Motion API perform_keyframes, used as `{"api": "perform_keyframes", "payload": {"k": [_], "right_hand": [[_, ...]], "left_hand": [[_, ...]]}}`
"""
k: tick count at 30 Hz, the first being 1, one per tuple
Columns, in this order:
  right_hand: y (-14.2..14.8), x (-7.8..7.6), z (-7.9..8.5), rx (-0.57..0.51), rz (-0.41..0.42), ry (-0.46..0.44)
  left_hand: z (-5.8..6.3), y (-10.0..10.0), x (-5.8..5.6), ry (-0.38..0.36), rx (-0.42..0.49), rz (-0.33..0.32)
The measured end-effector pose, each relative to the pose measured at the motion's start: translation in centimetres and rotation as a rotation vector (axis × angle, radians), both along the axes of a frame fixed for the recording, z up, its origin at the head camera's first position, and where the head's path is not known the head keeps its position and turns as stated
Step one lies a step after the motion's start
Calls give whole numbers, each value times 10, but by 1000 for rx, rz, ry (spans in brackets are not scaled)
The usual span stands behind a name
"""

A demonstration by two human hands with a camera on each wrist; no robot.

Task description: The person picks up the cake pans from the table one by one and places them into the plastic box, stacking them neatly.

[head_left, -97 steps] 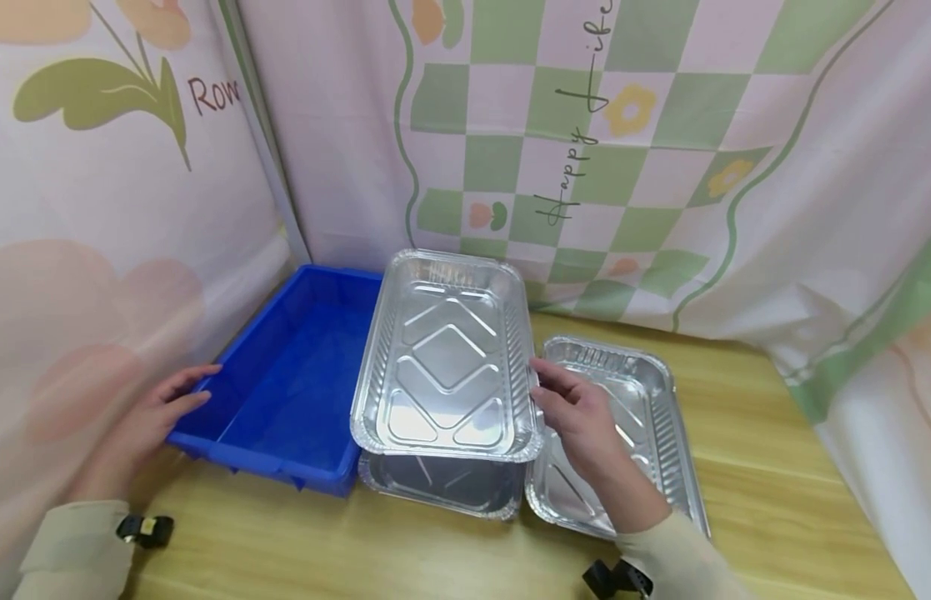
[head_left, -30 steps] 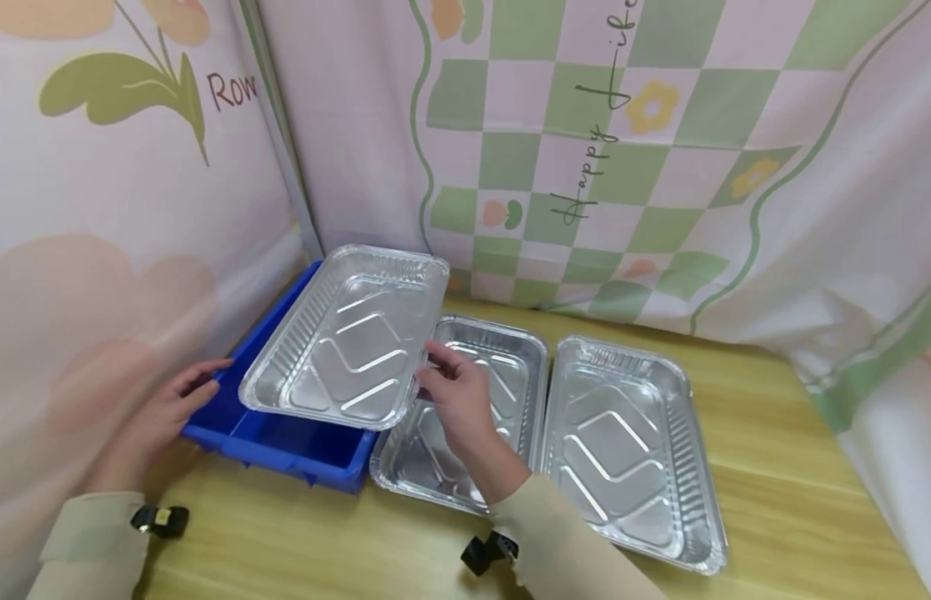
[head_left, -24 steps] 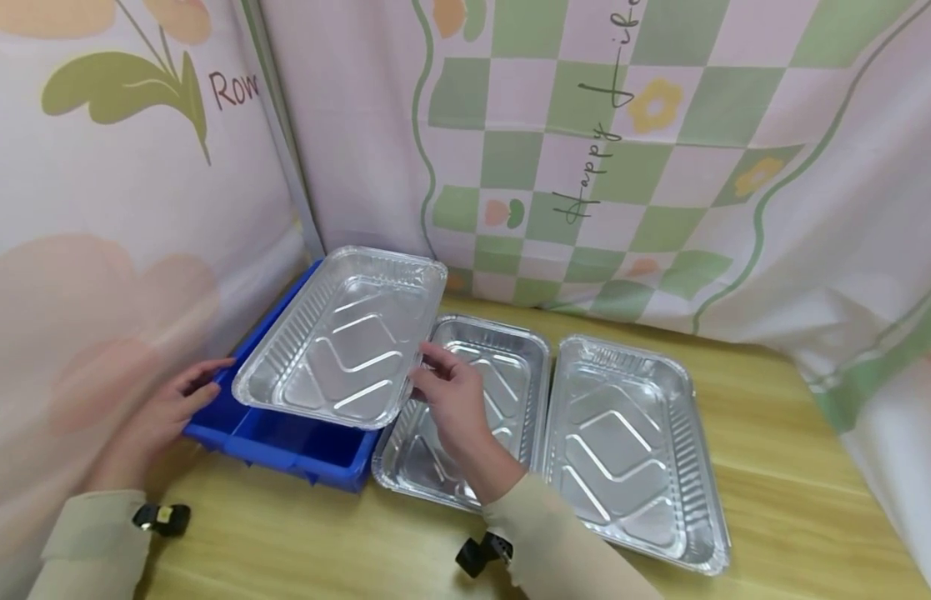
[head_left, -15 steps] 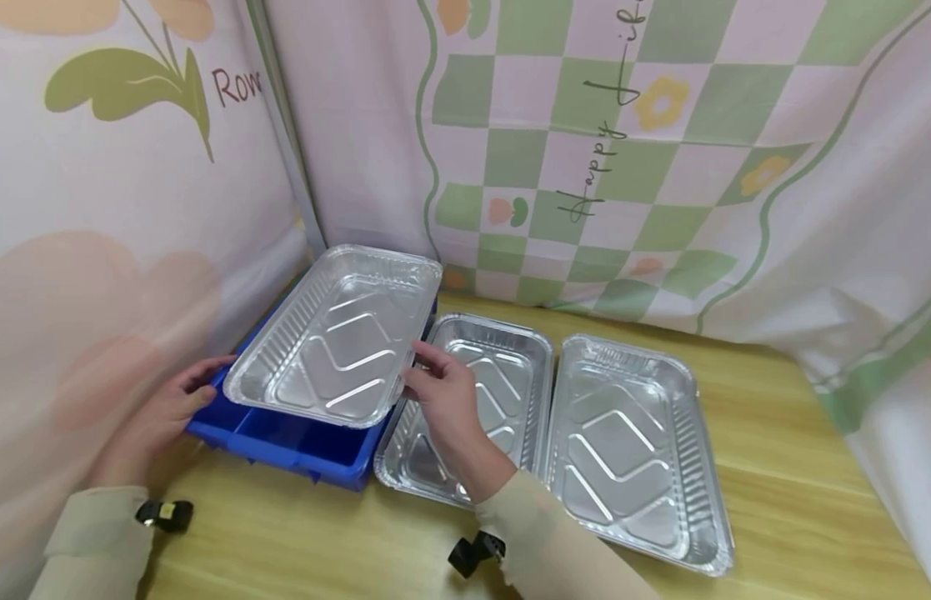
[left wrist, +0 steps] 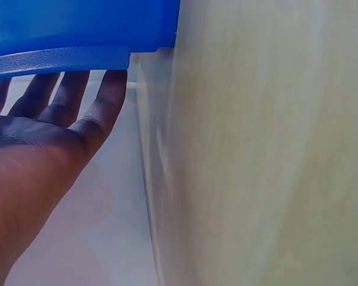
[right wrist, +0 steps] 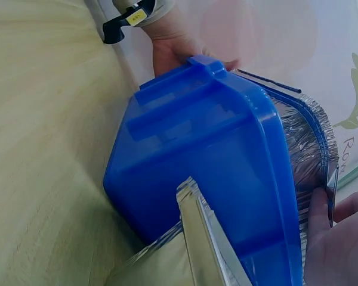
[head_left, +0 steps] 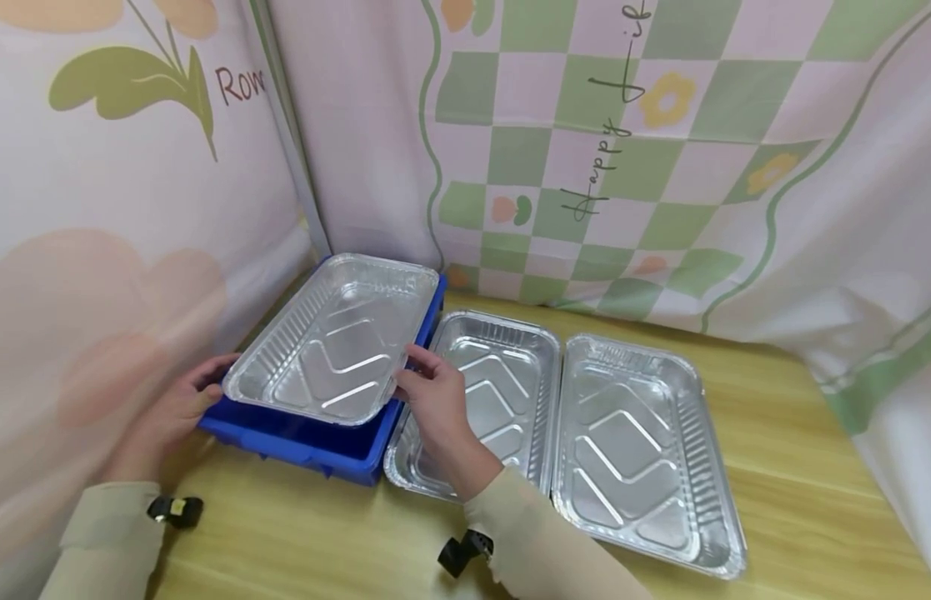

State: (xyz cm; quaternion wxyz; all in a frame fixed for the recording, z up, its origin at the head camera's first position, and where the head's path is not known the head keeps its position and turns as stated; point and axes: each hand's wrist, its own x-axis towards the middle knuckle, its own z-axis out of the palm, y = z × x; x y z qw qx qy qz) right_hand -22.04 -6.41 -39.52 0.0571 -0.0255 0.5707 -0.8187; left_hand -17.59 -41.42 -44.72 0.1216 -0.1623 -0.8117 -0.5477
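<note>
My right hand [head_left: 437, 407] pinches the right rim of a rectangular foil tray [head_left: 345, 342] between thumb and fingers. This tray lies over the blue plastic bin [head_left: 300, 454], covering most of its opening; the bin's front part stays visible. In the right wrist view, the foil tray's ribbed wall [right wrist: 304, 143] sticks up above the bin's rim. My left hand [head_left: 176, 404] holds the bin at its left front side, with fingers [left wrist: 104, 104] reaching up under the rim in the left wrist view.
Right of the bin, a second foil tray [head_left: 503, 392] sits on the wooden table [head_left: 300, 542], partly behind my right forearm. Another foil tray [head_left: 638, 450] lies beside it. A printed curtain [head_left: 540, 167] hangs close behind, and another curtain [head_left: 135, 217] borders the left.
My right hand has carried the foil tray left, from above the middle tray to over the blue bin, and lowered it there. My left hand stays at the bin's left side.
</note>
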Motion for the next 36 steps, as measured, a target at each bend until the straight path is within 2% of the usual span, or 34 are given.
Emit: {"api": "perform_keyframes", "payload": {"k": [5,12,15,29,36], "right_hand": [[0,-1,-2,30,10,-12],[2,-3,-4,61,38,6],[3,-2,-2,84,55,17],[13,0,1,128,132,11],[19,1,-1,143,143,5]], "left_hand": [[3,3,2,-27,-20,-15],[11,6,2,-186,-106,82],[12,7,2,-218,-102,95],[16,9,4,-259,-106,95],[11,9,4,-231,-43,62]]}}
